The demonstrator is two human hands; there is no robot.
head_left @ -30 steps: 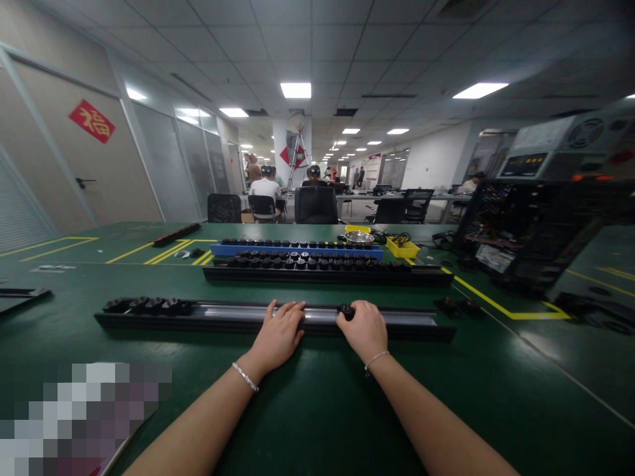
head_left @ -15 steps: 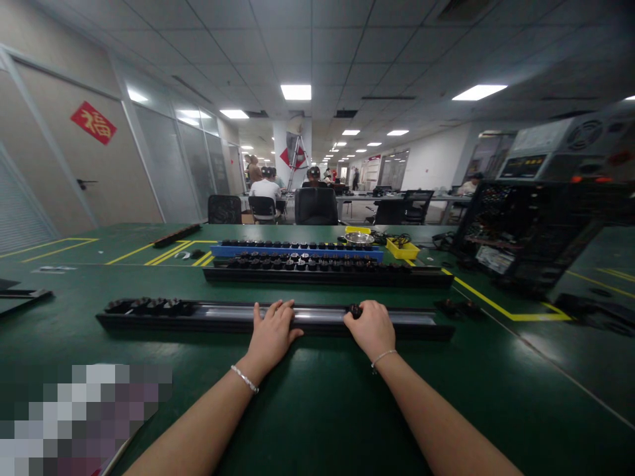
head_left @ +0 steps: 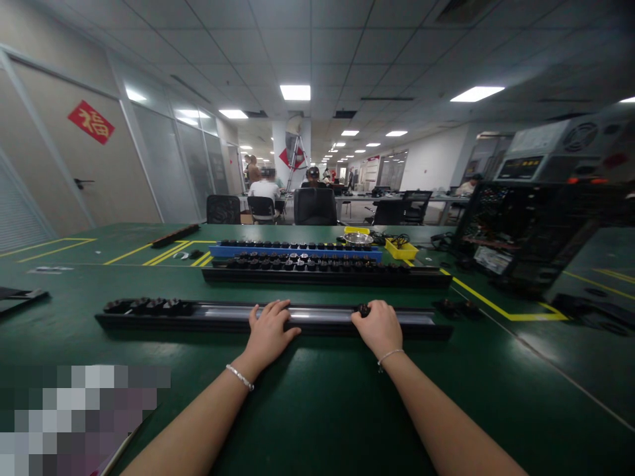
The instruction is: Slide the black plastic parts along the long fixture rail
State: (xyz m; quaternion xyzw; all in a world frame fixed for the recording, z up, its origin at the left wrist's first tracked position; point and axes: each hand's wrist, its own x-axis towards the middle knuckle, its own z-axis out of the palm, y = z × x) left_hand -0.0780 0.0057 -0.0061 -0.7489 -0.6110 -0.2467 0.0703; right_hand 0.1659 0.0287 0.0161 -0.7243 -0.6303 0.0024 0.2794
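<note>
A long black rail with a shiny channel lies crosswise on the green table. Several black parts with metal tops sit in its left end. My left hand rests on the middle of the rail with its fingers spread, thumb along the near side. Farther right, my right hand has its thumb and fingers closed round a small round black part at the channel. The underside of that part is hidden by the fingers. Just past the rail's right end lie loose black parts.
Behind stands a second black rail with a row of black parts, then a blue rail. A yellow bin with cables and a round metal dish are beyond. An opened computer case stands at the right.
My right hand has slid slightly right along the rail with the small black part. My left hand stays on the rail, shifted a little left.
</note>
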